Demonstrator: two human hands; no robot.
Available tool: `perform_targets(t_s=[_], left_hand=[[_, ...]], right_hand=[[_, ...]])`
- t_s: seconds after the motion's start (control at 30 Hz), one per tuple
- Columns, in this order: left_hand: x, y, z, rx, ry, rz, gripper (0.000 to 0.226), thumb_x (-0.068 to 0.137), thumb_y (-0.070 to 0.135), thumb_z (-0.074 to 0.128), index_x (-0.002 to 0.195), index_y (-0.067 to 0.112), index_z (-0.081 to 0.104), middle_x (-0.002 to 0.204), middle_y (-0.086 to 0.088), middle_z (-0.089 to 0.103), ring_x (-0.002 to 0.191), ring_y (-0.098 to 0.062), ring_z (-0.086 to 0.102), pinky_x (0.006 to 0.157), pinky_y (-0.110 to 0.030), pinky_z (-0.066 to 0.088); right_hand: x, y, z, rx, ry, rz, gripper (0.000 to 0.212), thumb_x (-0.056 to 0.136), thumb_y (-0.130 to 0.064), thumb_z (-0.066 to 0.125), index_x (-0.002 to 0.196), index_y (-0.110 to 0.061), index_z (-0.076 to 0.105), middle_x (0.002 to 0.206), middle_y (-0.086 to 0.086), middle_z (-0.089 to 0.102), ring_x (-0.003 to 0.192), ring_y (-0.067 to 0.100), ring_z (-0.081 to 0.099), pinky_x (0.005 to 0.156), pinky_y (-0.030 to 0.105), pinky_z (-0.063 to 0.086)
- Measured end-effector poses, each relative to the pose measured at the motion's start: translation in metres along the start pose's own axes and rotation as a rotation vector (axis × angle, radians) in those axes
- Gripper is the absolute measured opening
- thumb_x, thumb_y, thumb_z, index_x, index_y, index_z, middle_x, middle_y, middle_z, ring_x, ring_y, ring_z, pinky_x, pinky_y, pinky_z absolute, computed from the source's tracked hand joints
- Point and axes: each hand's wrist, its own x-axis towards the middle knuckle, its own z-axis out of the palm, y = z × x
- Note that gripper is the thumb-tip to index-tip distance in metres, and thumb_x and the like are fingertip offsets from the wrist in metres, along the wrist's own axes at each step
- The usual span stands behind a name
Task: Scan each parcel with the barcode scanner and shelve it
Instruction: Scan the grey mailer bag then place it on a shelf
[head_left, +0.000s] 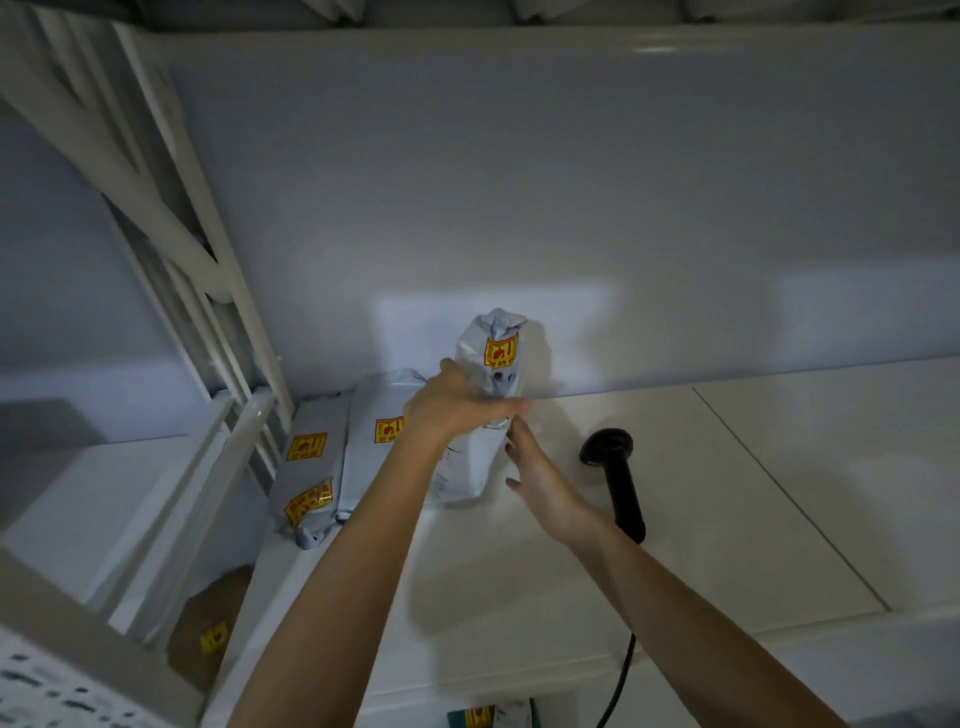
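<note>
Your left hand (457, 410) was wrapped around the middle of a grey poly mailer parcel (485, 415), fingers curled over its front, holding it upright on the white shelf (727, 493) just left of the frame's centre. Your right hand (540, 488) was beside the parcel's lower right edge with its fingers straight and relaxed, gripping nothing; whether the fingertips touched the bag I could not tell. The black barcode scanner (615, 475) lay flat on the shelf just right of that hand, its cable (621, 680) trailing off the front edge toward the bottom of the frame. Two more grey parcels (332, 467) stood leaning together against the white shelf frame (208, 291) at centre left, touching each other, with the held parcel just beside them.

The main risk, as I judged it, was the parcel tipping once you let go: it was soft, stood tall on a narrow base, and leaned on nothing to its right, so it could flop onto the scanner or slide forward off the shelf. Pushing it left too hard could knock the two leaning parcels over. Your right forearm also passed close to the scanner, and a careless pull back could catch the cable and drag it off the edge.
</note>
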Motion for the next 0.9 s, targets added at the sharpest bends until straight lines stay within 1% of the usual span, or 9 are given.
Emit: perform_targets(t_s=[0.07,0.17,0.23,0.33,0.4,0.47,0.63,0.77,0.9], left_hand=[[0.004,-0.003,-0.003,0.023,-0.002,-0.012,0.095,0.058,0.049,0.080,0.131,0.007,0.035,0.124,-0.005,0.054,0.114,-0.025,0.054,0.091,-0.038,0.050],[0.006,-0.012,-0.004,-0.233,-0.057,-0.031,0.070,0.052,0.035,0.078,0.111,0.005,0.056,0.100,-0.003,0.065,0.088,-0.017,0.063,0.069,-0.027,0.052],[-0.003,-0.022,-0.009,-0.507,-0.045,-0.058,0.030,0.066,0.025,0.075,0.092,0.011,0.065,0.086,-0.003,0.069,0.073,-0.014,0.063,0.059,-0.019,0.051],[-0.004,-0.051,-0.012,-0.883,-0.101,-0.143,0.026,0.082,0.018,0.063,0.105,0.007,0.068,0.100,-0.013,0.072,0.089,-0.026,0.067,0.079,-0.034,0.052],[-0.005,-0.065,-0.007,-1.069,-0.149,-0.146,0.032,0.085,0.017,0.058,0.114,0.005,0.065,0.110,-0.016,0.070,0.102,-0.030,0.066,0.083,-0.037,0.054],[-0.010,-0.067,0.002,-1.200,-0.189,-0.142,0.037,0.085,0.016,0.058,0.119,0.003,0.061,0.116,-0.018,0.068,0.106,-0.031,0.064,0.074,-0.033,0.058],[-0.022,-0.062,0.011,-1.106,-0.239,-0.060,0.033,0.087,0.010,0.058,0.120,0.004,0.060,0.113,-0.013,0.070,0.104,-0.025,0.067,0.079,-0.031,0.057],[-0.023,-0.062,0.012,-0.938,-0.295,-0.064,0.024,0.079,0.026,0.073,0.103,0.021,0.067,0.102,0.000,0.075,0.098,-0.019,0.070,0.088,-0.037,0.053],[-0.020,-0.061,0.019,-0.944,-0.265,-0.060,0.045,0.067,0.020,0.081,0.110,0.017,0.067,0.109,-0.001,0.073,0.102,-0.019,0.069,0.091,-0.038,0.054]], right_hand=[[-0.007,-0.008,-0.007,-0.048,0.008,-0.035,0.047,0.104,-0.026,0.020,0.149,-0.012,0.016,0.156,0.000,0.020,0.145,0.014,0.017,0.114,0.031,0.019],[-0.012,0.002,-0.024,-0.063,-0.038,-0.088,0.047,0.102,-0.022,0.033,0.146,-0.030,0.021,0.151,-0.010,0.026,0.136,0.002,0.023,0.107,0.024,0.022],[-0.010,0.014,-0.036,-0.033,0.053,-0.134,0.048,0.097,-0.023,0.046,0.142,-0.035,0.032,0.154,-0.008,0.027,0.138,0.005,0.026,0.105,0.024,0.024],[-0.002,0.023,-0.047,0.105,0.217,-0.060,0.073,0.082,-0.038,0.067,0.144,-0.033,0.029,0.151,-0.004,0.029,0.138,0.015,0.031,0.110,0.043,0.035],[0.004,0.025,-0.048,0.295,0.101,0.022,0.091,0.069,-0.049,0.074,0.144,-0.025,0.029,0.149,0.003,0.037,0.129,0.022,0.045,0.095,0.045,0.049],[0.006,0.024,-0.044,0.383,-0.055,-0.001,0.073,0.079,-0.049,0.064,0.138,-0.013,0.042,0.140,0.009,0.053,0.117,0.022,0.058,0.080,0.034,0.054],[0.003,0.018,-0.049,0.375,-0.092,-0.121,0.056,0.081,-0.034,0.062,0.132,-0.011,0.052,0.127,0.009,0.064,0.118,0.024,0.060,0.098,0.038,0.045],[0.000,0.012,-0.062,0.181,0.020,-0.153,0.053,0.078,-0.022,0.067,0.128,-0.009,0.054,0.108,0.004,0.073,0.100,0.021,0.069,0.075,0.033,0.053],[-0.004,0.006,-0.066,0.071,0.215,-0.192,0.048,0.078,-0.034,0.068,0.119,-0.011,0.059,0.095,0.002,0.074,0.074,0.020,0.070,0.069,0.051,0.054]])
